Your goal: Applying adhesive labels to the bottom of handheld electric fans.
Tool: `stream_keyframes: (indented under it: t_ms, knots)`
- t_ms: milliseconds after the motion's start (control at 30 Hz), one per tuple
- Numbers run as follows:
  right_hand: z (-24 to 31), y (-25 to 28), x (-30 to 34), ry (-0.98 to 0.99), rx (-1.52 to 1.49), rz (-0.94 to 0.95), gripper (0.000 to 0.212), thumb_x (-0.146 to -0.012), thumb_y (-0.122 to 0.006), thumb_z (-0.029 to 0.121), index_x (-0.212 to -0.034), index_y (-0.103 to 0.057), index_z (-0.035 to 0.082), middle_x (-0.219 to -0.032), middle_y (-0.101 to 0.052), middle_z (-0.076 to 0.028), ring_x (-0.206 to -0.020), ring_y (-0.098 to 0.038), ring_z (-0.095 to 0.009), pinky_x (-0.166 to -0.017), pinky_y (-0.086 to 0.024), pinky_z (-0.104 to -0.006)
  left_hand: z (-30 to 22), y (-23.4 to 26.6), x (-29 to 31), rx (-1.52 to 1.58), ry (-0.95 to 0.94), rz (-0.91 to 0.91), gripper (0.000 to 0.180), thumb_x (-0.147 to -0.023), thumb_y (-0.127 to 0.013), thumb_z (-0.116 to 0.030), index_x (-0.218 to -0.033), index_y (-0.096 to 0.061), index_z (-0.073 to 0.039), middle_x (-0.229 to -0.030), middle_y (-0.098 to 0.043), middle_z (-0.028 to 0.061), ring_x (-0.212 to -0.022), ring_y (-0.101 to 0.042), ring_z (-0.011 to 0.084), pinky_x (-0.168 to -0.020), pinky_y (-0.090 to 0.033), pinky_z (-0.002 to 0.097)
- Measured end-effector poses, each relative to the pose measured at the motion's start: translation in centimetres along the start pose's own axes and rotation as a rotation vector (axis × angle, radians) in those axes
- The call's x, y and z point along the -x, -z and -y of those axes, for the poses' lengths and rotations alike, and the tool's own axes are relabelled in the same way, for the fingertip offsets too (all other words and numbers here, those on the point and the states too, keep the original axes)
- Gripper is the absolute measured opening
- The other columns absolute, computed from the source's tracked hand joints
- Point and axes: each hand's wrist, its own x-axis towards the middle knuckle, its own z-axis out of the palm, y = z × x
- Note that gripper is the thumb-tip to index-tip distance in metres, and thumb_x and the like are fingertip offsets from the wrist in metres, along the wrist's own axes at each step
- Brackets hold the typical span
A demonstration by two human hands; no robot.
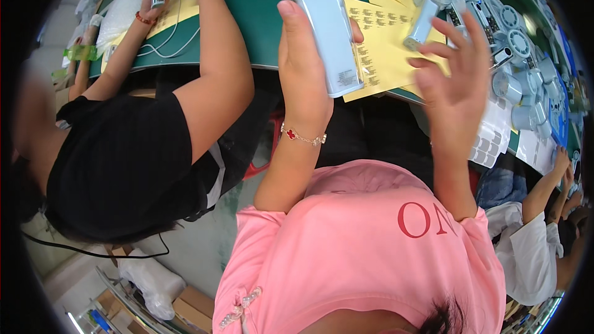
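Observation:
A light blue handheld fan [328, 40] stands nearly upright in my left hand [302, 65], whose fingers wrap round its handle from behind. A small printed label sits low on the handle, and the fan's head is cut off by the top edge. To the right, my right hand [456, 77] is raised with its fingers spread, slightly blurred and holding nothing visible. Beneath and between the hands lies a yellow sheet [393, 65] bearing rows of small printed labels. Another light blue fan [423, 23] lies on the yellow sheets, close to my right fingertips.
Many light blue fans and fan parts [520, 43] are piled at the right of the green table [247, 18]. White sheets of grey labels [492, 133] hang at its near edge. On my left, a co-worker in black [130, 161] handles fan parts beside a white cable [164, 54].

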Motion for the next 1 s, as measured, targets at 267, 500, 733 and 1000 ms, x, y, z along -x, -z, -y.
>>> stream_keyframes:
  t_ms: [267,500,733,1000]
  knots:
    - [-3.3,0.9,-2.4,-0.551,-0.529,0.219,0.077,-0.076,-0.067,0.015,-0.136,-0.020,-0.001,-0.118,-0.050,-0.022,-0.103,-0.056,-0.025,-0.079,-0.049,-0.0325,1.4,-0.3,-1.3,0.115,0.163,0.213,0.061,-0.094,-0.021,-0.050,-0.113,-0.047,0.002,-0.083,-0.057,0.0088,-0.063,-0.050,0.0136,-0.056,-0.040,0.0242]
    - [-4.1,7.8,-2.4,-0.308,-0.064,-0.153,0.024,-0.082,-0.060,0.009,-0.103,-0.057,-0.001,-0.089,-0.060,-0.008,-0.073,-0.056,-0.012,-0.068,-0.047,-0.0245,2.3,3.4,-10.1,-0.978,0.030,-0.137,0.054,-0.093,-0.029,-0.045,-0.092,-0.059,0.001,-0.076,-0.060,0.0162,-0.072,-0.057,0.0259,-0.071,-0.044,0.0337]
    - [-7.0,0.3,-1.7,-0.619,0.029,0.155,0.010,-0.079,-0.062,0.007,-0.082,-0.061,-0.002,-0.063,-0.057,-0.002,-0.054,-0.051,-0.006,-0.051,-0.043,-0.0184,6.5,5.0,-13.6,-1.546,-0.105,-0.237,0.053,-0.084,-0.052,-0.044,-0.111,-0.052,0.001,-0.099,-0.057,0.0181,-0.089,-0.055,0.0328,-0.077,-0.043,0.0430]
    - [-8.6,-2.3,-3.5,-0.460,0.406,0.150,0.012,-0.076,-0.061,0.010,-0.074,-0.059,-0.002,-0.057,-0.055,-0.007,-0.051,-0.054,-0.014,-0.052,-0.043,-0.0294,4.9,3.5,-7.9,-1.462,-0.547,-0.343,0.044,-0.078,-0.064,-0.035,-0.107,-0.053,-0.005,-0.109,-0.053,0.0111,-0.100,-0.047,0.0294,-0.084,-0.037,0.0400]
